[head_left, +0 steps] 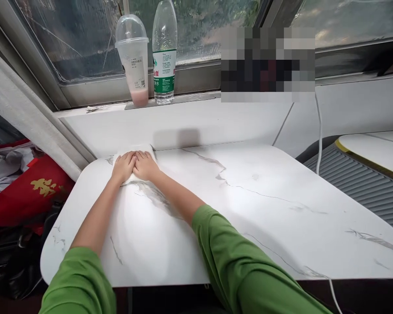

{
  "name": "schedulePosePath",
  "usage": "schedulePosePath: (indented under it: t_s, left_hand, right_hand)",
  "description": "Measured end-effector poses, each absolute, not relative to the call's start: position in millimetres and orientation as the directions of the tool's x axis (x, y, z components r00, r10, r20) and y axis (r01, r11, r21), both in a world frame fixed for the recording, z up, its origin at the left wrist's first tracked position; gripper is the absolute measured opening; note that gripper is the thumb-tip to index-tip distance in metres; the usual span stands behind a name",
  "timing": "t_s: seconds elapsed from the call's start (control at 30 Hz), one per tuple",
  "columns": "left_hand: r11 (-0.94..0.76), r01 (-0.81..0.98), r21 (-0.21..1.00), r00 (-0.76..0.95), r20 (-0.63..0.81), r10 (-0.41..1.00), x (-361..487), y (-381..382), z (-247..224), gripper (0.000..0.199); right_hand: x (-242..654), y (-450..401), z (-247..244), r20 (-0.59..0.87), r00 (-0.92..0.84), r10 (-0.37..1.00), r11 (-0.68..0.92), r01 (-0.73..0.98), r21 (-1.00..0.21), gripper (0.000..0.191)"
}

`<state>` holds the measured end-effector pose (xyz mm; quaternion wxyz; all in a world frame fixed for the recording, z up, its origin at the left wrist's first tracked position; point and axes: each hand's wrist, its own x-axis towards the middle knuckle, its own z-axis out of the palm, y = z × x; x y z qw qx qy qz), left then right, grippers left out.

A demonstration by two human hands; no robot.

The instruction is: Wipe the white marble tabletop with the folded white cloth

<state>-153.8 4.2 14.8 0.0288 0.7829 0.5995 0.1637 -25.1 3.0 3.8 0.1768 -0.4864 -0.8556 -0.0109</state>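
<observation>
A folded white cloth lies on a white marble-patterned table, at its far left part near the wall. My left hand rests flat on the cloth with its fingers pointing toward the window. Pressed against it on the right, my right hand also lies flat on the cloth, fingers stretched forward. The two hands touch along their inner sides, and they cover much of the cloth. Both arms reach across the table in green sleeves.
A plastic cup with a domed lid and pink remains stands on the windowsill beside a clear bottle. At left hang a pale curtain and a red bag. A white cable runs down at right.
</observation>
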Motion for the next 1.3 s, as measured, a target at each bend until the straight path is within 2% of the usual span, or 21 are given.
schedulePosePath:
  t_s: [0.27, 0.5, 0.63, 0.83, 1.03, 1.17, 1.3]
  left_hand:
    - [-0.291, 0.923, 0.250, 0.247, 0.192, 0.950, -151, -28, 10, 0.042]
    - [-0.351, 0.918, 0.184, 0.320, 0.180, 0.930, -148, -130, 7, 0.048]
    - [-0.355, 0.924, 0.139, 0.324, 0.204, 0.924, -155, -199, 8, 0.050]
    - [-0.249, 0.961, 0.121, 0.220, 0.213, 0.952, -195, -259, 11, 0.050]
    - [-0.117, 0.987, 0.115, 0.091, 0.211, 0.973, -248, -236, 18, 0.047]
    - [-0.066, 0.992, 0.110, 0.042, 0.208, 0.977, -264, -171, 20, 0.043]
    - [-0.085, 0.988, 0.128, 0.056, 0.211, 0.976, -260, -88, 18, 0.037]
  right_hand:
    - [-19, -28, -6, 0.347, -0.482, 0.804, 0.564, 0.804, -0.190, 0.057]
    - [-8, -127, -5, 0.318, -0.548, 0.774, 0.622, 0.752, -0.218, 0.059]
    - [-9, -185, -1, 0.307, -0.641, 0.704, 0.710, 0.654, -0.261, 0.062]
    - [-45, -222, 9, 0.287, -0.768, 0.573, 0.811, 0.481, -0.332, 0.064]
    - [-106, -197, 11, 0.284, -0.785, 0.551, 0.830, 0.480, -0.285, 0.062]
    - [-134, -135, 6, 0.299, -0.749, 0.591, 0.806, 0.538, -0.247, 0.060]
    - [-140, -57, -2, 0.302, -0.673, 0.675, 0.737, 0.639, -0.221, 0.058]
